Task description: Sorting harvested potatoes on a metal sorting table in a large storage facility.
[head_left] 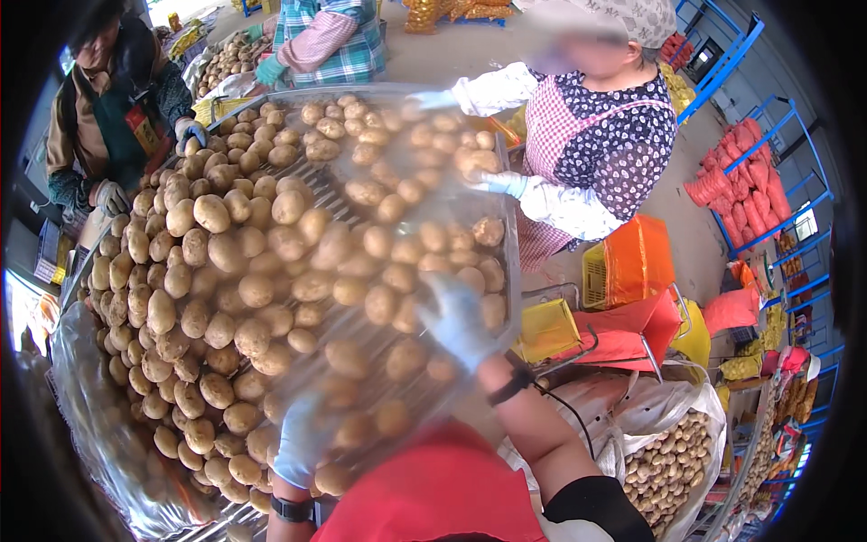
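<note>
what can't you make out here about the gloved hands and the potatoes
Head view only:
- Left hand: motion-blurred, so its grip is unclear.
- Right hand: also blurred; holding or just touching cannot be told.
- Potatoes near both hands: smeared by motion.
- Sorting table: near end cut off by the lower edge and the red top.

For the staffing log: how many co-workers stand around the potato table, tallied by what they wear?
Dark jacket: 1
Plaid shirt: 1
Patterned apron: 1
Total: 3
</note>
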Demonstrator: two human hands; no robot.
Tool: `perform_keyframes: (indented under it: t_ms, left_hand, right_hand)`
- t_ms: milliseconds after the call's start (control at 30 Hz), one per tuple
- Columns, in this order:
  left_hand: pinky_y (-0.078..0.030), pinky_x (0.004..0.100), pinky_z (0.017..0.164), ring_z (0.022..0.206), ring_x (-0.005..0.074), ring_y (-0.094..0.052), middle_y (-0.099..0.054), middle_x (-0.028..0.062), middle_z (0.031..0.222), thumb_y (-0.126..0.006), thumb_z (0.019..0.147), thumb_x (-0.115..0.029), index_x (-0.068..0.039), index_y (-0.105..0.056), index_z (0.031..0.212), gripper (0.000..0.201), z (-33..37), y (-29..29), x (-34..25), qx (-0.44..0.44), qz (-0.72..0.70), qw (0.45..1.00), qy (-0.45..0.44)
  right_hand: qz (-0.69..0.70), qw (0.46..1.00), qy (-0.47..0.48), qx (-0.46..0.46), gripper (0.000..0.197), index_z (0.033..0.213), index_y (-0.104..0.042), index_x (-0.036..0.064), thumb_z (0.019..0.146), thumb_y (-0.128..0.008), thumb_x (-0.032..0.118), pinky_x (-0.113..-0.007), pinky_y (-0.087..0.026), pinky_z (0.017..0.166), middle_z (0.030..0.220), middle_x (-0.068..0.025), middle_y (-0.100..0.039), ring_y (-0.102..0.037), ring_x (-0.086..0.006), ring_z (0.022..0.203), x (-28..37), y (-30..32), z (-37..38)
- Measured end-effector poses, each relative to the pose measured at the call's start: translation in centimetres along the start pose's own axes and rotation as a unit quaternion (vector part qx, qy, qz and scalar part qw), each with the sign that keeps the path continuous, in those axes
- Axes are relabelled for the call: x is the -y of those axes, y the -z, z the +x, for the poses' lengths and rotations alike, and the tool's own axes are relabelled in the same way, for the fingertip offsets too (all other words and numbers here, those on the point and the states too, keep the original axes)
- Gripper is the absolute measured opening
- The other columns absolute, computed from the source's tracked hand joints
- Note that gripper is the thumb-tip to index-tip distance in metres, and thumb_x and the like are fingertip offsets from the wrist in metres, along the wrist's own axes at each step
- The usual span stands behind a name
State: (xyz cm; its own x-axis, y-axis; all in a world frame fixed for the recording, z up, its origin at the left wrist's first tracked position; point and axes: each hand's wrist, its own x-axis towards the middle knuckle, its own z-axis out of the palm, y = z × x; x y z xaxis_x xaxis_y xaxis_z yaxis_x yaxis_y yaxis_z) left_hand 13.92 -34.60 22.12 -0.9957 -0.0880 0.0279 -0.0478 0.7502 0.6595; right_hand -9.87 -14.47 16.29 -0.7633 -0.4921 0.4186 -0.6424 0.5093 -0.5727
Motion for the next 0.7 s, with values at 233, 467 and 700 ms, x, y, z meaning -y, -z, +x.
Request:
perform_keyframes:
  t_ms: [233, 467, 700]
  left_hand:
    - [-0.050, 0.0402, 0.091, 0.103, 0.0350, -0.064, -0.067, 0.0185, 0.108, -0.070, 0.085, -0.016, -0.003, -0.066, 0.111, 0.030, -1.1, -0.1, 0.7, -0.030, -0.048, 0.987, 0.150]
    - [-0.051, 0.0396, 0.092, 0.104, 0.0336, -0.064, -0.067, 0.0181, 0.108, -0.069, 0.085, -0.016, -0.003, -0.066, 0.112, 0.030, -1.1, 0.8, 0.9, -0.039, -0.072, 0.982, 0.169]
    - [-0.051, 0.0399, 0.091, 0.104, 0.0346, -0.064, -0.067, 0.0184, 0.110, -0.070, 0.084, -0.015, -0.004, -0.065, 0.113, 0.031, 0.1, 0.5, 2.5, -0.025, -0.063, 0.983, 0.171]
  right_hand:
    - [-0.055, 0.987, -0.119, 0.096, 0.061, 0.134, -0.050, 0.0087, 0.080, -0.073, 0.027, -0.044, -0.048, 0.095, 0.120, -0.0187, -0.063, -0.060, -0.0362, 0.109, 0.4, -7.4, 9.7]
    - [0.016, 0.951, -0.083, 0.297, 0.052, 0.129, -0.057, 0.0128, 0.080, -0.071, 0.023, -0.043, -0.047, 0.095, 0.121, -0.0182, -0.064, -0.060, -0.0348, 0.112, -2.1, -6.5, 12.5]
    - [0.046, 0.962, -0.033, 0.267, 0.032, 0.089, -0.069, 0.0075, 0.085, -0.066, 0.039, -0.046, -0.050, 0.084, 0.090, -0.0180, -0.069, -0.065, -0.0352, 0.093, -3.6, -6.7, 12.5]
